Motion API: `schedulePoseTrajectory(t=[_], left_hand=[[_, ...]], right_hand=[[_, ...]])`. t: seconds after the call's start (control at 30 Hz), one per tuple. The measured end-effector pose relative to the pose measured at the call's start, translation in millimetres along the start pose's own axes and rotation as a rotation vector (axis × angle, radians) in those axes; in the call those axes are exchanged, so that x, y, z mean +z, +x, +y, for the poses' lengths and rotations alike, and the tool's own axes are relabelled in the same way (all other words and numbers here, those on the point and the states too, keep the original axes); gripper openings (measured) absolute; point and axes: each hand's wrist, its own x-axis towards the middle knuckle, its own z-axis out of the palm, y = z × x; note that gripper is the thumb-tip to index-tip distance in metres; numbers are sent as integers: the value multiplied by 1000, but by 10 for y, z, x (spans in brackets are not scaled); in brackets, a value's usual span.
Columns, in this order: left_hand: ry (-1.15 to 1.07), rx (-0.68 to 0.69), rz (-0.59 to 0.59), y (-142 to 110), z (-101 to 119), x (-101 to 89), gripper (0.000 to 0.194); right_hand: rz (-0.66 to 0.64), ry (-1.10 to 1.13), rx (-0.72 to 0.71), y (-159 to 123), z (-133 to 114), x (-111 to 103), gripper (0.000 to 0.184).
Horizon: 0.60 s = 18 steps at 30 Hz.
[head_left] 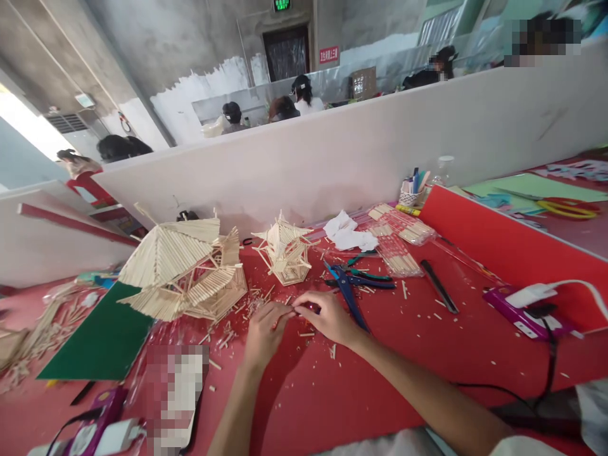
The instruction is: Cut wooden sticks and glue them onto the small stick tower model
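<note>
My left hand [266, 332] and my right hand [327, 318] meet over the red table [304, 405], fingertips pinched close together. Whatever lies between them is too small to make out. Just beyond my hands stands a small pavilion model [284, 250] built of thin wooden sticks. A larger stick-built pavilion model [183, 269], with a broad slatted roof, is to the left. Blue-handled pliers [349, 294] lie right beside my right hand, with green-handled pliers [370, 276] behind them. Cut stick scraps [251, 304] are scattered around my left hand.
Packs of sticks [399, 250], white tissue [349, 231] and a black utility knife [439, 286] lie at right. Purple power strips [527, 313] with cables sit on both sides. A green board [102, 335] and a phone-like object [178, 399] are left. A white partition [285, 164] borders the back; people sit beyond.
</note>
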Motion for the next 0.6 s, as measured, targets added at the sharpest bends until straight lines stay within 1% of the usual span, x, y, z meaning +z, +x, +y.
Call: schedulePoseTrajectory(t=[0.03, 0.17, 0.27, 0.33, 0.4, 0.47, 0.53, 0.6], left_hand=[[-3, -21, 2, 3, 15, 25, 15], [39, -30, -15, -3, 7, 74, 16], [115, 20, -23, -26, -32, 76, 25], [132, 53, -39, -37, -64, 74, 27], [133, 69, -30, -40, -98, 76, 30], [129, 80, -25, -36, -131, 90, 28], [124, 126, -13, -28, -150, 118, 26], [143, 127, 4, -21, -150, 158, 25]], right_hand=[[6, -19, -17, -1, -9, -4, 11], [10, -95, -22, -5, 28, -32, 8], [5, -113, -66, -7, 80, -39, 9], [-6, -105, -125, 2, 97, -35, 12], [-26, -104, -166, 20, 93, -35, 12], [-22, -82, -168, 43, 76, -43, 12], [-35, -71, -141, 62, 57, -59, 11], [-55, -67, -116, 68, 49, -72, 11]])
